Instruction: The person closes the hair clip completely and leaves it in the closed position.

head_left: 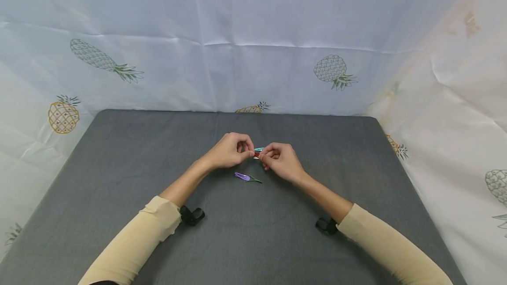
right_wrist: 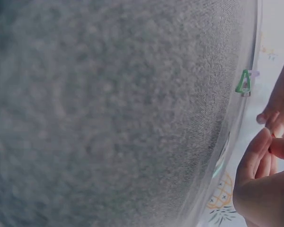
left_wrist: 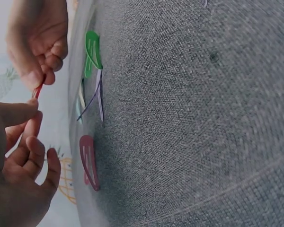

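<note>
Thumb and fingers of my left hand [head_left: 233, 151] pinch one end of a small red hair clip [head_left: 256, 155], held up over the table. The other end is pinched by my right hand [head_left: 282, 160], so the fingertips of both hands almost meet and cover most of it. Just behind lies a light blue hair clip [head_left: 259, 149], partly hidden by the fingers. Nearer to me are a purple snap clip [head_left: 242, 176] and a green snap clip [head_left: 255, 180], one crossing the other. A pink snap clip [left_wrist: 88, 161] shows in the left wrist view.
Grey cloth covers the table [head_left: 253, 241]. A white curtain [head_left: 253, 12] printed with pineapples hangs behind its back edge and along the sides. Black straps [head_left: 192, 216] are worn at both forearms, beside the beige sleeves [head_left: 134, 241].
</note>
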Available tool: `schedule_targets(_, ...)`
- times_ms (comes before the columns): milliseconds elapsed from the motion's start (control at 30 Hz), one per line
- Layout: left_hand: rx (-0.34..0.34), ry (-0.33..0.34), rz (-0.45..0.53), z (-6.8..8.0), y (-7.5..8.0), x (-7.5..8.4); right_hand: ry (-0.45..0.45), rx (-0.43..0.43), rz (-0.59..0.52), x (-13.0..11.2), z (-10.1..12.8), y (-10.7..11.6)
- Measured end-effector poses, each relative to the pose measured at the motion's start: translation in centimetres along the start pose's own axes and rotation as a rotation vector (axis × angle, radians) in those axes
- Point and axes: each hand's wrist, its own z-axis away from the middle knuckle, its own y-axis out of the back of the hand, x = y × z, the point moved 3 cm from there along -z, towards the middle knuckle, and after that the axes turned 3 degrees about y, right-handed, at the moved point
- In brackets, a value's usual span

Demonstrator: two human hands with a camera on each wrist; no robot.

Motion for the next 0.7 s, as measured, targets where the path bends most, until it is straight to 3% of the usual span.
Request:
schedule_targets(400, 0.003, 0.013, -0.002, -0.1, -0.09, -0.25, 0.023, 0.043, 0.093, -0.66, 0.0, -0.26)
schedule_targets(700, -0.014, 0.057, 0.043, -0.26, -0.35, -0.26, 0.015, 0.038, 0.068, -0.36, -0.24, 0.37)
